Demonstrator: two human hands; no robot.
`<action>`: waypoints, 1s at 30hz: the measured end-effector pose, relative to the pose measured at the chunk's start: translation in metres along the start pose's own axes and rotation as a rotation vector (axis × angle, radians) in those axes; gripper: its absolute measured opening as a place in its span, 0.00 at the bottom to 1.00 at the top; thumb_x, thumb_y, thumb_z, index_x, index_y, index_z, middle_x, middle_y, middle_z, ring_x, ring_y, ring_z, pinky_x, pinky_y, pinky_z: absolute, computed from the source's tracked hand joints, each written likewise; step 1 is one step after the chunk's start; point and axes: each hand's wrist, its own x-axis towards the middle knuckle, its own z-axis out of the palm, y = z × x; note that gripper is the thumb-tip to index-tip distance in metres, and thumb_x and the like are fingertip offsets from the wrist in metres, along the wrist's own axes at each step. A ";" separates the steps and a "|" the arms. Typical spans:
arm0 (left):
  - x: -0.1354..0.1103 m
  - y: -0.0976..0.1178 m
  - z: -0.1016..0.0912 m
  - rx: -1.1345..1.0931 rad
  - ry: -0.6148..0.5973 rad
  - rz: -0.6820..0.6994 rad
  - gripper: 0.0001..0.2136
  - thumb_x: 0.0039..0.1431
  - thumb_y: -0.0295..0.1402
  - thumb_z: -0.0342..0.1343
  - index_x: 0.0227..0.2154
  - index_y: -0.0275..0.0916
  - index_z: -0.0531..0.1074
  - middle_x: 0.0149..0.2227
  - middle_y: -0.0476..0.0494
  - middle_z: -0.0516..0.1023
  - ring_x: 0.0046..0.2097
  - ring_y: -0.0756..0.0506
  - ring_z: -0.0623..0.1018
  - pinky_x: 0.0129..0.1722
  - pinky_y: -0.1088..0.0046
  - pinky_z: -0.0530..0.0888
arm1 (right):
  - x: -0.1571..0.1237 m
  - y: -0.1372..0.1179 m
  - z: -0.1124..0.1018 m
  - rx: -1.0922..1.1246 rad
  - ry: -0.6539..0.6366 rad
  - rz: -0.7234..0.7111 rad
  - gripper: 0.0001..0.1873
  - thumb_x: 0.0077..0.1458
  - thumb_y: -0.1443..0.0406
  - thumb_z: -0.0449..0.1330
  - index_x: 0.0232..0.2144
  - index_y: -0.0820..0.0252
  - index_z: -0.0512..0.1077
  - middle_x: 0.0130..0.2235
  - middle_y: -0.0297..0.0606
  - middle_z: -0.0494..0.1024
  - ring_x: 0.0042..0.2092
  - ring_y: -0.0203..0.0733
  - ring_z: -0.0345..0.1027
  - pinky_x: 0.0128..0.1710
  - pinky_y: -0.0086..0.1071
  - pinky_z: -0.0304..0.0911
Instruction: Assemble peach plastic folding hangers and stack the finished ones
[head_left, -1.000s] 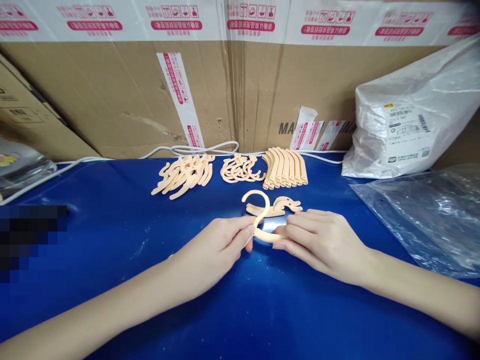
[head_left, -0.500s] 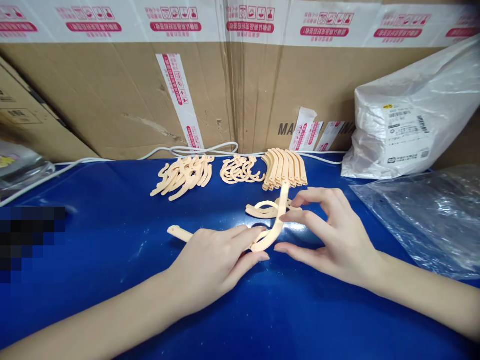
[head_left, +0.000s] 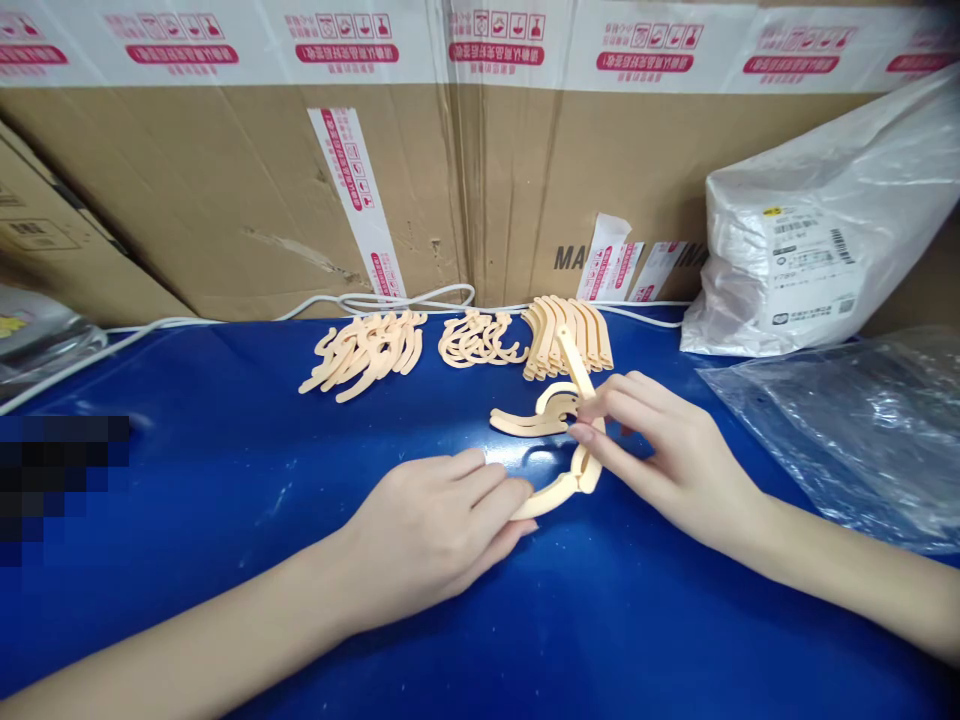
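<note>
Cream plastic folding hanger parts are between my hands. My left hand (head_left: 454, 530) is closed around one arm of a folding hanger (head_left: 551, 498), just above the table. Its other arm (head_left: 576, 362) rises at a tilt from the joint, and my right hand (head_left: 656, 440) pinches it with thumb and fingers. A pale curved hook (head_left: 551, 392) shows just beyond my right fingertips; whether it is joined to the held hanger I cannot tell. Behind it, another hanger piece (head_left: 521, 424) lies on the table, partly hidden by my right hand.
At the back of the blue table (head_left: 225, 480) lie a pile of notched arms (head_left: 367, 350), a pile of hooks (head_left: 480, 340) and a row of stacked arms (head_left: 589, 335). Cardboard boxes (head_left: 240, 180) and a white cable (head_left: 300, 305) stand behind. Plastic bags (head_left: 795, 240) are at right.
My right hand has closed from open fingers onto the upright arm. That arm has swung, its lower end moving right, and the joint now shows clear of my left fingers.
</note>
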 end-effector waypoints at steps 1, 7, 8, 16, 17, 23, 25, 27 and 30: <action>0.001 -0.001 0.000 0.012 0.006 -0.001 0.09 0.65 0.33 0.50 0.36 0.35 0.73 0.27 0.49 0.75 0.30 0.47 0.74 0.28 0.71 0.69 | 0.001 0.001 0.000 -0.002 -0.006 0.035 0.06 0.63 0.64 0.54 0.33 0.57 0.68 0.34 0.34 0.73 0.37 0.38 0.65 0.35 0.31 0.60; 0.002 -0.011 0.002 -0.016 0.010 -0.097 0.08 0.65 0.32 0.50 0.38 0.39 0.73 0.38 0.46 0.77 0.45 0.42 0.74 0.43 0.64 0.71 | 0.004 0.010 -0.005 -0.249 -0.057 0.002 0.08 0.62 0.69 0.50 0.40 0.58 0.68 0.40 0.37 0.72 0.40 0.40 0.68 0.33 0.31 0.61; 0.001 -0.013 0.003 -0.056 -0.003 -0.119 0.08 0.65 0.31 0.50 0.40 0.40 0.73 0.42 0.46 0.77 0.49 0.42 0.73 0.46 0.63 0.71 | 0.004 0.011 -0.007 -0.297 -0.065 -0.033 0.08 0.62 0.69 0.50 0.39 0.59 0.69 0.39 0.38 0.72 0.39 0.40 0.68 0.33 0.31 0.61; 0.003 -0.019 0.008 -0.167 -0.245 -0.216 0.23 0.65 0.44 0.48 0.59 0.41 0.61 0.63 0.42 0.63 0.65 0.41 0.59 0.63 0.51 0.59 | 0.007 0.021 -0.009 -0.650 -0.015 -0.202 0.08 0.62 0.70 0.50 0.31 0.61 0.66 0.29 0.38 0.70 0.31 0.42 0.62 0.31 0.34 0.56; 0.004 -0.018 0.008 -0.161 -0.260 -0.222 0.24 0.65 0.45 0.47 0.60 0.40 0.60 0.62 0.41 0.64 0.65 0.41 0.61 0.62 0.51 0.60 | 0.006 0.023 -0.008 -0.659 -0.011 -0.194 0.07 0.62 0.71 0.50 0.32 0.62 0.66 0.29 0.39 0.70 0.30 0.42 0.62 0.31 0.34 0.56; 0.004 -0.011 0.003 0.047 -0.073 -0.210 0.13 0.67 0.37 0.46 0.46 0.37 0.72 0.46 0.42 0.79 0.48 0.42 0.77 0.51 0.58 0.70 | 0.006 0.032 -0.005 -0.663 -0.055 -0.137 0.09 0.62 0.71 0.50 0.42 0.65 0.68 0.33 0.42 0.75 0.34 0.44 0.66 0.34 0.35 0.56; 0.005 -0.008 0.000 0.211 -0.037 -0.194 0.12 0.65 0.36 0.48 0.34 0.36 0.74 0.33 0.43 0.79 0.37 0.43 0.78 0.41 0.61 0.72 | 0.007 0.033 -0.005 -0.652 -0.100 -0.117 0.09 0.62 0.71 0.50 0.39 0.63 0.70 0.33 0.41 0.76 0.35 0.45 0.67 0.35 0.36 0.56; 0.005 -0.005 -0.003 0.360 -0.049 -0.188 0.14 0.64 0.38 0.50 0.28 0.36 0.73 0.26 0.44 0.75 0.30 0.42 0.76 0.32 0.62 0.70 | 0.008 0.035 -0.004 -0.622 -0.142 -0.093 0.09 0.63 0.70 0.50 0.38 0.62 0.71 0.33 0.41 0.76 0.36 0.45 0.67 0.35 0.36 0.56; 0.006 -0.004 -0.004 0.430 -0.049 -0.236 0.16 0.63 0.42 0.51 0.30 0.34 0.74 0.26 0.43 0.74 0.30 0.39 0.75 0.30 0.62 0.68 | 0.008 0.039 -0.002 -0.563 -0.174 -0.070 0.10 0.63 0.70 0.51 0.39 0.61 0.72 0.36 0.39 0.76 0.37 0.44 0.68 0.37 0.35 0.56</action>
